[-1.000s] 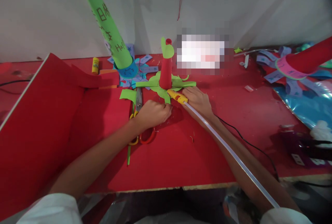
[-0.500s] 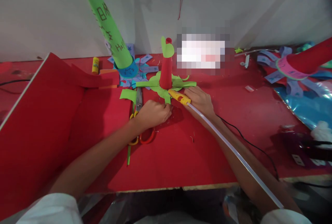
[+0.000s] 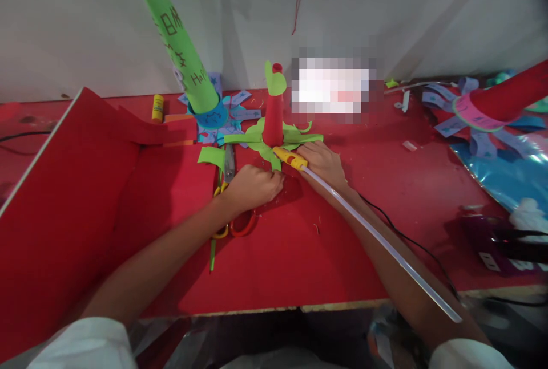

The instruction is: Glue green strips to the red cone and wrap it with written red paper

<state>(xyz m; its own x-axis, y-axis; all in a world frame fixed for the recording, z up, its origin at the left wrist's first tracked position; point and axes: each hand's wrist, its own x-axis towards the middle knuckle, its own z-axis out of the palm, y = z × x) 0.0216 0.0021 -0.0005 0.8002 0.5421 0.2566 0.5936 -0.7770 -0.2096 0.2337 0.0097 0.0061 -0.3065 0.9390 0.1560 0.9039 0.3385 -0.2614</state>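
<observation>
Where the red tabletop (image 3: 299,260) meets the wall, paper pieces stand along the back; a large red board (image 3: 64,198) lies raised at the left side. The tall green tube (image 3: 184,49) stands in a blue collar (image 3: 209,116), apparently placed back to free the front. Directly ahead, the red cone (image 3: 273,115) stands upright at the centre of a green petalled base (image 3: 256,131), within reach of both hands.

The left hand (image 3: 257,186) is closed, fingertips pinching the near green strip (image 3: 277,166) at its end, likely to steady the base. The right hand (image 3: 323,165) appears closed round the yellow glue gun (image 3: 291,158), its handle hidden; the nozzle points at the cone's foot, presumably for aim. A long clear glue stick (image 3: 377,236) trails from the gun's rear over the right forearm. Scissors (image 3: 242,231) lie partly under the left wrist, near to hand. Beyond, a small yellow glue container (image 3: 158,108) stands beside the orange paper (image 3: 177,118).
</observation>
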